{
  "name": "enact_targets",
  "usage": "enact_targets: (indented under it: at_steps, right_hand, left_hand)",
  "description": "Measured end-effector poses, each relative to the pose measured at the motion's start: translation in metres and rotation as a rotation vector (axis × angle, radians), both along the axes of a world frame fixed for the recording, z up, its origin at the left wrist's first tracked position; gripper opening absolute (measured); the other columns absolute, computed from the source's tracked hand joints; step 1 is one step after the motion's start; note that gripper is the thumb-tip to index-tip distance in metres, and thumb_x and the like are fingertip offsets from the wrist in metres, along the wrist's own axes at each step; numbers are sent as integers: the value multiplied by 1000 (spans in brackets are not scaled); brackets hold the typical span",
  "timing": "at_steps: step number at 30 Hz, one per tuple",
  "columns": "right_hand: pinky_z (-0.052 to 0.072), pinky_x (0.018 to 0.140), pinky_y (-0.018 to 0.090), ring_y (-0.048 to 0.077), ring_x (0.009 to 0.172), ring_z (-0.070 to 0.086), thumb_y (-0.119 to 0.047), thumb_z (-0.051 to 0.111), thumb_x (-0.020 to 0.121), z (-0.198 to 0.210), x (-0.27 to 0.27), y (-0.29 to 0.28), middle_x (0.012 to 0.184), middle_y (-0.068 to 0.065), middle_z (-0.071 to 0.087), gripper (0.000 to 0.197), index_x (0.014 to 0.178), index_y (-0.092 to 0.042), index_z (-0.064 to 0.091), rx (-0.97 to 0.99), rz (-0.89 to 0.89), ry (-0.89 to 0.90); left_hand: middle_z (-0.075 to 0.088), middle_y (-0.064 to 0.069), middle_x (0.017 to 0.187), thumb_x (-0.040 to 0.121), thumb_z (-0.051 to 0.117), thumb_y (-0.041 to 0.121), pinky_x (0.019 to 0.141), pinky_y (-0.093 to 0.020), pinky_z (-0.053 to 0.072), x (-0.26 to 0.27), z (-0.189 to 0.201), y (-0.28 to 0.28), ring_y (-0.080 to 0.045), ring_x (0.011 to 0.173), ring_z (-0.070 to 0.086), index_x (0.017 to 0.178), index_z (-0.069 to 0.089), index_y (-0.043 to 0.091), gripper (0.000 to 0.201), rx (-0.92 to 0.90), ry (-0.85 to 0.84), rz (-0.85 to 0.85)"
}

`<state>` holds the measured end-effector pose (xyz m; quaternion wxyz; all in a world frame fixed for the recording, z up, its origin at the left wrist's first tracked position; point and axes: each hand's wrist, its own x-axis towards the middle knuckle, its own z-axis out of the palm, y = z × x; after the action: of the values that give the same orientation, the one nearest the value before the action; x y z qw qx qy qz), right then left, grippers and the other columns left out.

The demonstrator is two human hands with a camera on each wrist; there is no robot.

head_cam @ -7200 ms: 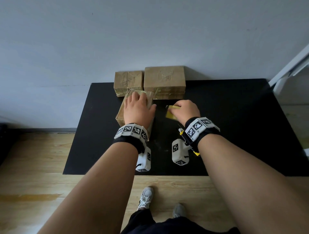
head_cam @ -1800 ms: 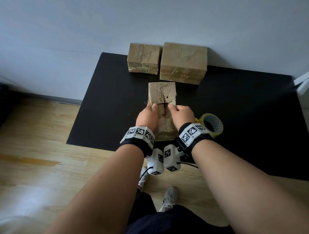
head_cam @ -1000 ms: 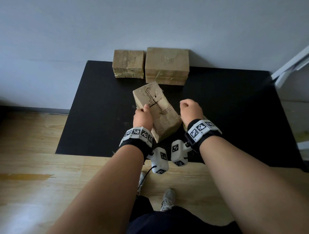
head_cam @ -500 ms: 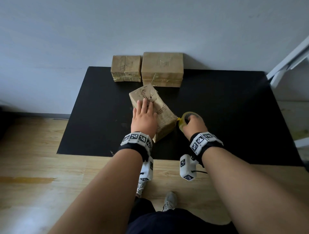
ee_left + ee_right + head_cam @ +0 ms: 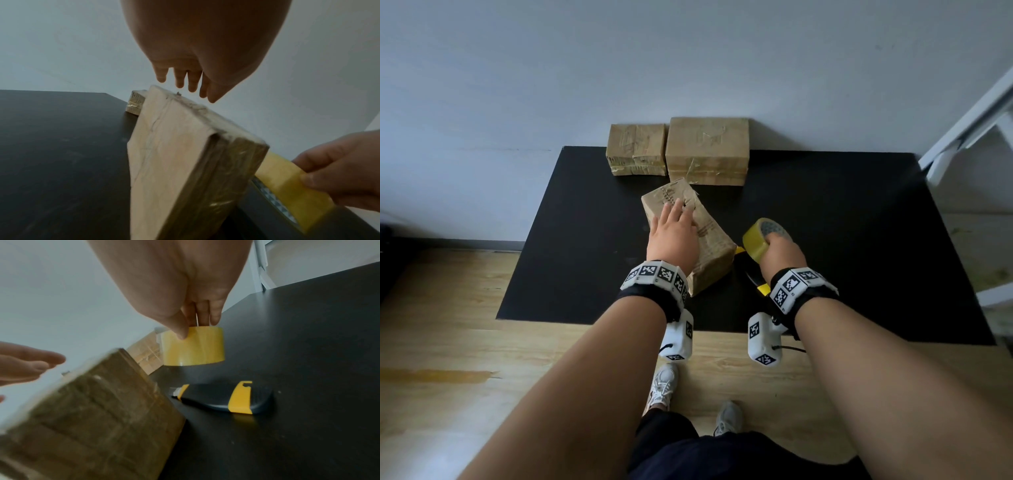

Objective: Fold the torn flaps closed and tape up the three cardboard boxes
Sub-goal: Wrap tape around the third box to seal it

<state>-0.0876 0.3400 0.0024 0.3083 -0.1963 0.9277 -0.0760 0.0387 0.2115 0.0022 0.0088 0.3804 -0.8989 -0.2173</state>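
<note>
From the head view, the left hand [image 5: 673,236] lies with straight fingers on top of the torn box [image 5: 709,236], which sits askew on the black surface [image 5: 859,240]; the right hand [image 5: 779,251] grips the yellow tape roll [image 5: 753,240] just beside the box's near end; a small box [image 5: 637,149] and a large box [image 5: 707,150] stand side by side against the wall. From the left wrist, the straight fingers [image 5: 180,78] hover just over the torn box's [image 5: 170,162] upper edge; the tape roll [image 5: 287,183] shows behind its corner. From the right wrist, thumb and fingers pinch the tape roll [image 5: 193,348] above a black-and-yellow utility knife [image 5: 224,398] lying on the surface.
</note>
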Motion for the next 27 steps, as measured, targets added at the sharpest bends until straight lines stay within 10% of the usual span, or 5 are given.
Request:
enact_targets:
  at_steps: [14, 20, 27]
  right_hand:
    - [43, 99, 35, 26, 123, 55, -16, 44, 101, 54, 4, 5, 136, 8, 57, 39, 140, -16, 51, -580, 2, 67]
    - [45, 101, 39, 27, 118, 56, -22, 48, 98, 71, 10, 4, 129, 8, 60, 36, 134, -19, 54, -632, 42, -28]
    - [49, 93, 37, 24, 109, 60, -26, 58, 95, 78, 25, -8, 121, 7, 61, 43, 136, -18, 47, -615, 150, -7]
  left_hand:
    - [59, -4, 126, 92, 62, 24, 93, -35, 46, -37, 50, 33, -22, 115, 54, 123, 64, 15, 32, -59, 313, -47]
    - [66, -4, 102, 91, 61, 19, 76, -29, 43, -34, 61, 28, -21, 95, 59, 96, 72, 12, 14, -50, 419, -15]
    - [60, -8, 106, 96, 50, 14, 71, -28, 35, -30, 73, 0, -16, 84, 49, 101, 63, 7, 15, -16, 325, -38]
